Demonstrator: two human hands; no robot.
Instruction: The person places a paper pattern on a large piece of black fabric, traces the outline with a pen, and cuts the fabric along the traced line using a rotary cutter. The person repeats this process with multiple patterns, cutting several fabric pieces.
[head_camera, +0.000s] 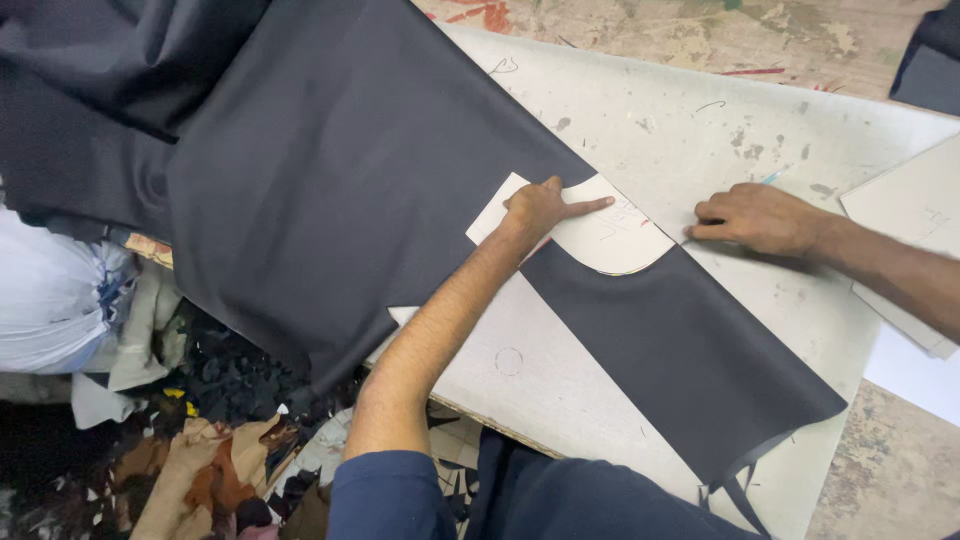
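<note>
Pinning a pale card pattern piece (590, 235) flat with my left hand (540, 208), index finger stretched out along it and the rest curled in; the pattern lies on the dark fabric (350, 190), about mid-table toward the far edge; my right hand (755, 218) sits just beside the pattern's curved end, fingers pressed together and pinching a thin marker (772, 178), of which only the tip shows; the fabric runs from a heap over the table's left edge down to the near right corner of the worn white table (680, 120); more card pieces (905, 215) lie at the right edge; a white bag (50, 300) on the floor at left, contents hidden; scraps (215, 460) piled below it.
</note>
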